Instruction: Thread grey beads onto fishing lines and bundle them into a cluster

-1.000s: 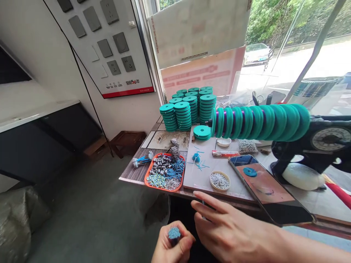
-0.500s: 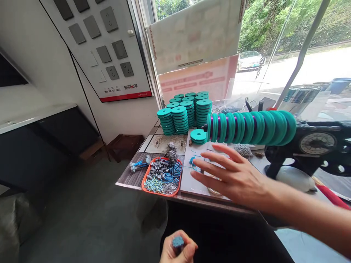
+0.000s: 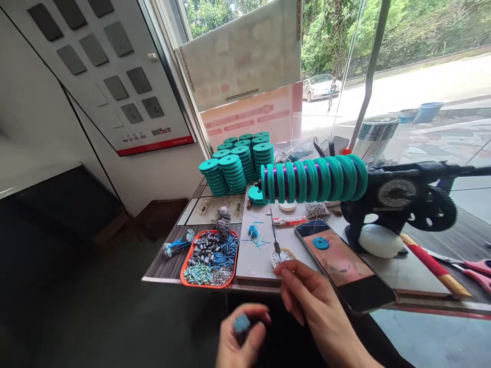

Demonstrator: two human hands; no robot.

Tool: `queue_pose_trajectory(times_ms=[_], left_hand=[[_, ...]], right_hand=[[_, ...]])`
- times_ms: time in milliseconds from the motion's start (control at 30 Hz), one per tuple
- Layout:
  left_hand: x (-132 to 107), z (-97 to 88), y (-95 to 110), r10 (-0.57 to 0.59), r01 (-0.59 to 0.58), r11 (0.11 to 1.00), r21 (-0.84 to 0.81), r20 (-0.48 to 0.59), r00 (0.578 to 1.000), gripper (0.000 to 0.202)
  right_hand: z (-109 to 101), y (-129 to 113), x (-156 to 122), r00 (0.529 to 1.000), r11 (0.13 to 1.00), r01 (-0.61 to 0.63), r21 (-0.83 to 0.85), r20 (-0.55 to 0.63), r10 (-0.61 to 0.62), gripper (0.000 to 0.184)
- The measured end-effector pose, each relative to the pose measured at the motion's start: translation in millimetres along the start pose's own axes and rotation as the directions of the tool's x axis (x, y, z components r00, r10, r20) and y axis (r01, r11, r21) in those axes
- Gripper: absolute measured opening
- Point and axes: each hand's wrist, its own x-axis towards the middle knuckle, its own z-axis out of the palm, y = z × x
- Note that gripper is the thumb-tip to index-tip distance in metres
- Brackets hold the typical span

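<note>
Low in the view, my left hand (image 3: 240,342) is curled around a thin bundle with a fuzzy blue end (image 3: 241,323). My right hand (image 3: 310,296) has its thumb and forefinger pinched together at the near rim of a small round dish of white beads (image 3: 283,256); whatever sits between the fingertips is too small to make out. A slim black tool (image 3: 275,235) leans into the dish. Left of it, an orange tray (image 3: 184,270) contains dark cylindrical weights, blue springs and small beads. A teal bead-like tuft (image 3: 253,231) with blue bits lies on the white board (image 3: 249,263).
Teal foam spools (image 3: 232,168) are stacked at the back. A row of them (image 3: 314,179) fills the shaft of a black cranked machine (image 3: 399,191). A phone (image 3: 349,271) lies right of the dish, with a brush (image 3: 437,263) and pink-handled scissors (image 3: 475,271) beyond.
My right hand has come down and toward me from above the board, closing from spread fingers to a pinch. The view has turned right, revealing the phone. The left hand keeps its bundle.
</note>
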Motion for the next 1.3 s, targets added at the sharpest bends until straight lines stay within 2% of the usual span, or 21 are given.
queue_pose_trajectory(times_ms=[67,133,233,333,467,700,867,1300], left_hand=[[18.0,8.6,37.0,0.125,-0.125,0.989,0.083,0.003,0.992,0.030],[37.4,22.7,66.9,0.200,-0.208,0.968,0.139,0.070,0.977,0.025],[61.3,48.3,89.0,0.223,-0.237,0.967,0.091,0.137,0.965,0.028],[73.1,67.3,91.9,0.181,-0.175,0.983,-0.053,0.157,0.971,0.029],[75.9,76.8,91.9,0.177,-0.145,0.974,-0.172,0.189,0.966,0.021],[79.7,78.7,91.7,0.189,-0.159,0.969,-0.191,0.150,0.970,0.020],[81.0,77.5,89.1,0.234,-0.210,0.960,-0.184,0.120,0.965,0.020],[83.0,79.4,91.9,0.249,-0.224,0.957,-0.187,0.128,0.960,0.013]], right_hand=[[-2.0,6.4,-3.3,1.000,1.000,-0.001,-0.010,0.005,0.001,0.041],[-5.0,15.6,-6.2,1.000,0.999,0.024,-0.032,0.012,-0.024,0.040],[-10.1,29.5,-6.9,0.995,0.992,0.096,-0.080,0.011,-0.095,0.037],[-13.6,35.3,-4.9,0.992,0.987,0.127,-0.096,0.009,-0.127,0.037],[-13.4,29.8,-3.9,0.992,0.988,0.125,-0.090,0.028,-0.123,0.036],[-12.5,25.5,-2.1,0.992,0.988,0.125,-0.095,0.037,-0.122,0.039],[-13.4,26.6,-1.5,0.991,0.984,0.131,-0.119,0.039,-0.127,0.038],[-13.2,23.2,1.4,0.991,0.979,0.135,-0.151,-0.001,-0.137,0.037]])
